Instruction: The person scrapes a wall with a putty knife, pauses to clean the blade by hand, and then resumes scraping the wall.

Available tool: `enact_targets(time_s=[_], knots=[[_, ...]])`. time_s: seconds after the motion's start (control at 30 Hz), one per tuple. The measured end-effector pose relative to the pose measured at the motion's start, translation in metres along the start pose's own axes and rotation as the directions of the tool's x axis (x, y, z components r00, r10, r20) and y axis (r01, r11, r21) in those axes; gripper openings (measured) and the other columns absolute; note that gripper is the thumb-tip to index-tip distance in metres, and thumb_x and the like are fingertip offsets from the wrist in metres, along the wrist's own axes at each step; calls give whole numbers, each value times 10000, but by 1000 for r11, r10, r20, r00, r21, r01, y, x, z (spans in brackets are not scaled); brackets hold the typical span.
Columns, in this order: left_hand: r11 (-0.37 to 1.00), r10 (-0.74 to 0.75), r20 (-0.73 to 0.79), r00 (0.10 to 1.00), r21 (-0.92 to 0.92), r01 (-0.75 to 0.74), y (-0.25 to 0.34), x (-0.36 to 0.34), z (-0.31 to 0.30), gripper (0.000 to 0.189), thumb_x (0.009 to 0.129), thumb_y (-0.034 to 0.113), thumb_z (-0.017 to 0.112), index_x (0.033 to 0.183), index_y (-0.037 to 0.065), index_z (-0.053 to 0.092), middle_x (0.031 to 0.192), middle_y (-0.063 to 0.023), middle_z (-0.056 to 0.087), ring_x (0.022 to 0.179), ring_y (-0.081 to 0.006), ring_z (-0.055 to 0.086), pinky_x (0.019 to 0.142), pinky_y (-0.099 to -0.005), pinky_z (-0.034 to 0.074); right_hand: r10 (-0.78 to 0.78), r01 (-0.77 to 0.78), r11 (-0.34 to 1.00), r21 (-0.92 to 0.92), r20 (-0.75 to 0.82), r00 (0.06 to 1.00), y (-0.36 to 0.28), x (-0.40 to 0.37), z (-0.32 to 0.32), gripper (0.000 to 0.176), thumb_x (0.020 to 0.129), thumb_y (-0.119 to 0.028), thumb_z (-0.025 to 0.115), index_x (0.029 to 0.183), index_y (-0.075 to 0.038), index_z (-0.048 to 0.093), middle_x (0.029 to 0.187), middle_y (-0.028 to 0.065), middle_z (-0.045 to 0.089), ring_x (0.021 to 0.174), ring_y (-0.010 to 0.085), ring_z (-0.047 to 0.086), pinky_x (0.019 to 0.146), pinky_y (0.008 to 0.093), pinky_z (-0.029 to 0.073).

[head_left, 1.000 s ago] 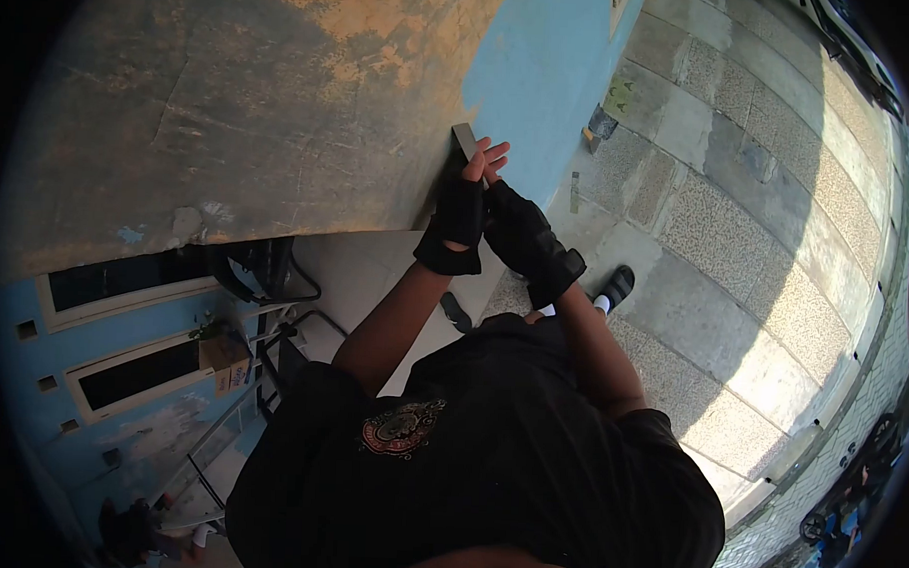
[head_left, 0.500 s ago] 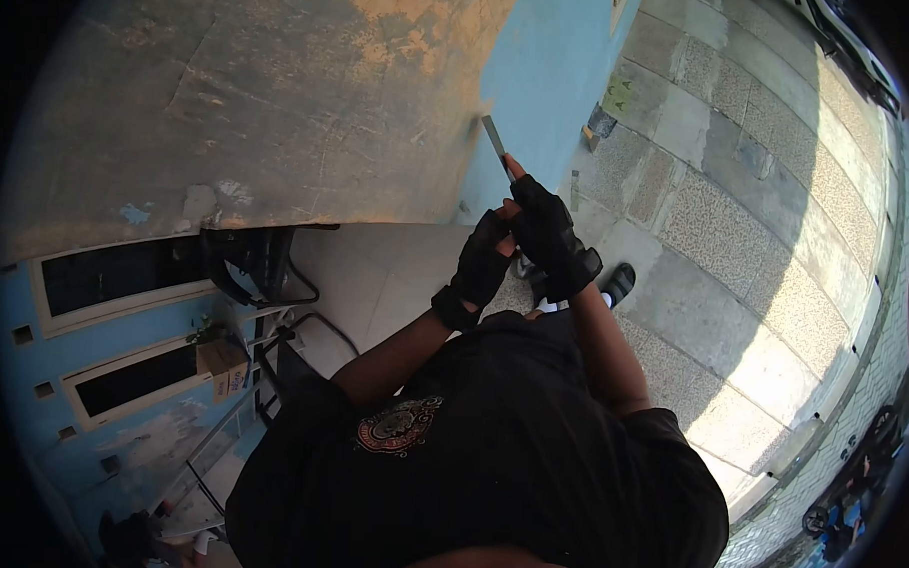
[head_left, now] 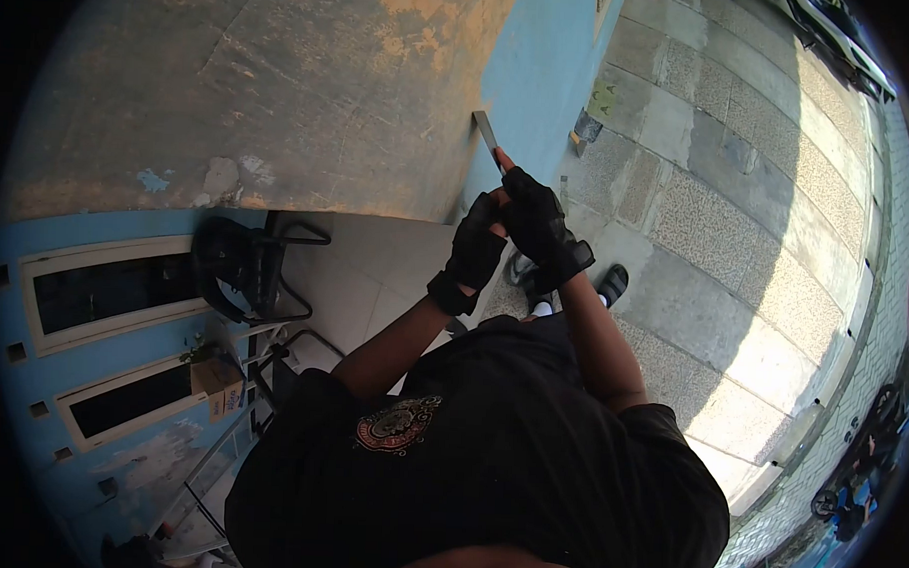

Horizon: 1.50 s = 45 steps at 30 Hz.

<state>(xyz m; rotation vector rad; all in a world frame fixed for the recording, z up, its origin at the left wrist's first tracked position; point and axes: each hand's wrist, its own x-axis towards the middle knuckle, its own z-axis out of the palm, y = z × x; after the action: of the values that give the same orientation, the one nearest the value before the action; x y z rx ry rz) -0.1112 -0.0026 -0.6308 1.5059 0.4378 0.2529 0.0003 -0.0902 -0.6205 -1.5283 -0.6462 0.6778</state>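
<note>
A flat metal scraper (head_left: 487, 135) touches or nearly touches the wall (head_left: 380, 111), near the line where bare, worn plaster meets blue paint. My right hand (head_left: 534, 217), in a black fingerless glove, is closed on the scraper's lower end, with a finger extended along the blade. Just to the left, my left hand (head_left: 479, 243), gloved the same way, presses against the right hand. Its fingers are curled at the scraper's handle end, which the gloves hide.
Black chairs (head_left: 240, 267) and a cardboard box (head_left: 214, 381) stand left by a blue wall with windows. A small dark container (head_left: 587, 126) sits at the wall's foot. Paving (head_left: 717, 213) spreads right; motorbikes are parked at the lower right.
The view has shifted slightly, so wall and paving sit a little differently. Both hands and the scraper have moved slightly left and up in the picture, their grip much the same.
</note>
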Motion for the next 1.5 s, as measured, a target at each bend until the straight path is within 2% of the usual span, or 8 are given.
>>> enact_targets(time_s=[0.43, 0.57, 0.7, 0.77, 0.9, 1.2, 1.33, 1.5], knots=[[914, -100, -41, 994, -399, 76, 0, 2, 5, 451, 1056, 245, 522, 1450, 32, 470, 1284, -22, 577, 1162, -107, 557, 976, -274, 463, -143, 136, 986, -94, -74, 987, 6, 14, 5, 691, 889, -79, 613, 1546, -136, 405, 806, 82, 656, 719, 169, 642, 694, 332, 529], [962, -70, -22, 997, -265, 62, 0, 3, -3, 455, 1048, 241, 526, 1457, 50, 474, 1285, -16, 583, 1151, -102, 564, 961, -268, 468, 160, -160, 987, 13, -57, 985, -21, 14, -1, 819, 829, -45, 717, 1563, -168, 377, 897, 86, 681, 784, 170, 653, 740, 318, 534], [960, -101, -42, 994, -267, 86, 2, 5, -5, 456, 1033, 209, 529, 1462, 63, 475, 1311, -16, 586, 1181, -118, 558, 965, -285, 464, -162, 164, 986, 22, -62, 985, 11, 5, 9, 741, 883, -16, 585, 1570, -187, 368, 837, 52, 685, 725, 156, 657, 703, 313, 551], [963, -123, -57, 991, -250, 105, 18, 6, 2, 455, 1032, 200, 521, 1464, 64, 472, 1333, -29, 585, 1204, -133, 550, 975, -298, 458, 142, -140, 981, 136, -4, 990, -23, 16, -5, 681, 920, -21, 559, 1563, -163, 386, 870, -10, 647, 742, 103, 635, 743, 257, 537], [976, -42, -40, 998, -214, 32, 17, 12, 7, 491, 1023, 215, 485, 1483, 52, 429, 1430, -110, 541, 1294, -196, 513, 1009, -341, 449, -108, 61, 958, -280, -156, 982, -18, 56, -29, 672, 883, -17, 523, 1532, -170, 440, 840, 71, 598, 771, 167, 632, 766, 316, 519], [976, 65, 94, 993, -213, -44, 42, 32, 32, 520, 1016, 242, 507, 1485, 40, 411, 1512, -142, 477, 1315, -238, 501, 1025, -374, 452, -47, -71, 912, -404, -276, 960, -21, -39, -94, 684, 867, -46, 586, 1521, -179, 438, 1119, 199, 679, 995, 331, 674, 875, 386, 518], [962, 63, 186, 980, -275, -10, 53, 47, 66, 529, 1015, 253, 527, 1488, 50, 408, 1527, -134, 459, 1323, -237, 495, 1021, -395, 467, -66, -97, 927, -362, -412, 909, -23, -88, -131, 681, 863, -14, 605, 1516, -138, 455, 797, 9, 458, 733, 111, 472, 706, 261, 441], [948, 107, 333, 937, -317, 4, 61, 55, 124, 501, 1025, 239, 552, 1486, 92, 424, 1515, -72, 482, 1305, -205, 505, 972, -365, 479, -65, -152, 929, -338, -551, 832, -23, -147, -179, 685, 867, -20, 613, 1520, -156, 456, 835, 21, 519, 760, 110, 500, 736, 268, 468]])
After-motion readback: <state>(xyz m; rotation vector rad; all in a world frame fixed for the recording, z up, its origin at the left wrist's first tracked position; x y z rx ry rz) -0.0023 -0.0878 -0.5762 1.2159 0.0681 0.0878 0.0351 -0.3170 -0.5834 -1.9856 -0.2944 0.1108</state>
